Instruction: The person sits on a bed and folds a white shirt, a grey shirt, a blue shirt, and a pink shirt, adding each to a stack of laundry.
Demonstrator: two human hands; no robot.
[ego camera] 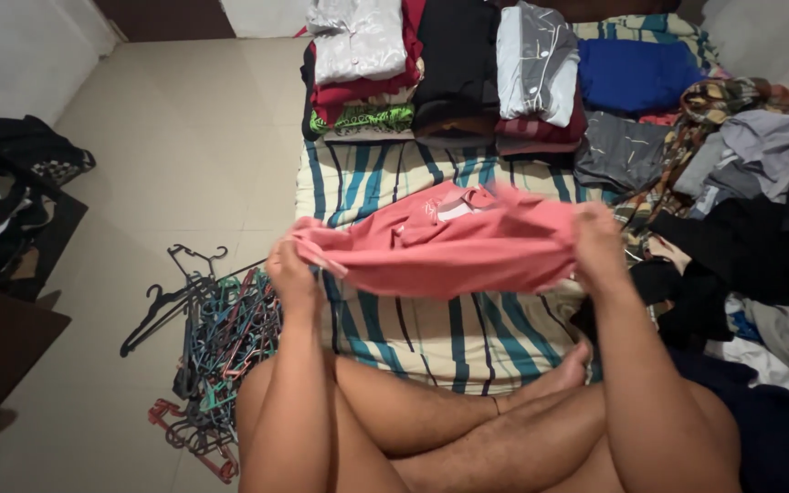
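Head view, left hand: the left hand [289, 269] sits left of centre, fingers closed on the left end of a pink shirt [445, 246].
Head view, right hand: the right hand [598, 242] sits right of centre, fingers closed on the shirt's right end.
Pink shirt: stretched level between both hands at mid-frame, lifted above a striped sheet [431, 338]; a small pale label [454, 210] shows near its upper edge, oblong in shape.
Striped sheet: cream with teal and dark stripes, running from centre to lower centre, under the person's crossed legs [468, 420].
Folded stacks: along the top of the frame, a grey folded garment [358, 41] on red and green ones, a black pile [457, 64] beside it, a grey shiny folded piece [536, 59], then a blue folded cloth [636, 73].
Loose clothes: a heap of unfolded clothes [751, 210] fills the right side.
Hangers: a tangle of coloured hangers [212, 356] lies on the tiled floor [166, 155], lower left.
Far left: a dark basket of clothes [2, 219].
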